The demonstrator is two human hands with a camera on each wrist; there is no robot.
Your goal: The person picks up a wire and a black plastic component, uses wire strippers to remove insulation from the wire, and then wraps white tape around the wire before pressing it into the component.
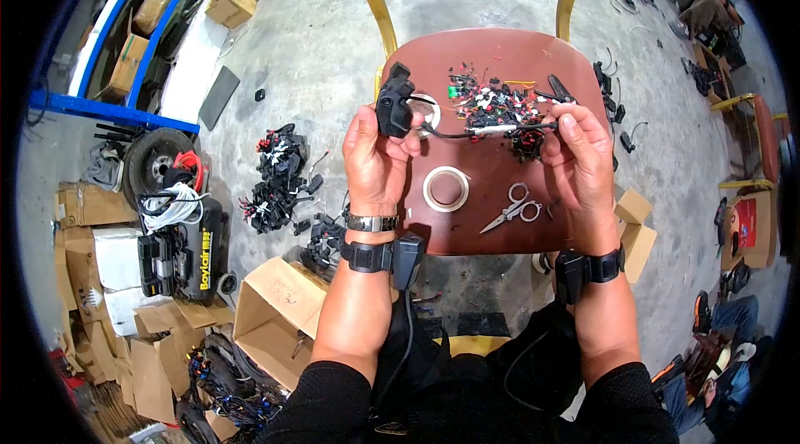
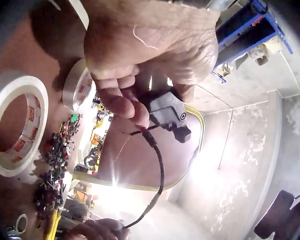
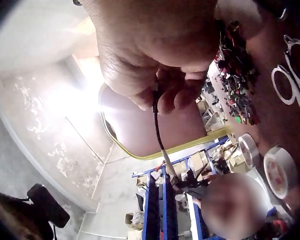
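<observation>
My left hand (image 1: pixel 373 162) holds a black plastic housing (image 1: pixel 393 102) upright between thumb and fingers. A thin black cable (image 2: pixel 159 175) runs out from beside the left fingertips, with a whitish wrapped stretch (image 1: pixel 500 129) along it. At its other end my right hand (image 1: pixel 582 162) pinches the cable between thumb and fingers; the tip is mostly hidden there. In the right wrist view the cable (image 3: pixel 158 131) leaves the right fingertips toward the housing. Both hands are raised over a reddish-brown chair seat (image 1: pixel 492 237).
On the seat lie a roll of white tape (image 1: pixel 427 189), folding scissors (image 1: pixel 510 212), a second tape roll (image 2: pixel 70 90) and a heap of small connector and wire scraps (image 1: pixel 492 102). Black parts (image 1: pixel 279 181) are piled on the floor at left, near an open cardboard box (image 1: pixel 279 302).
</observation>
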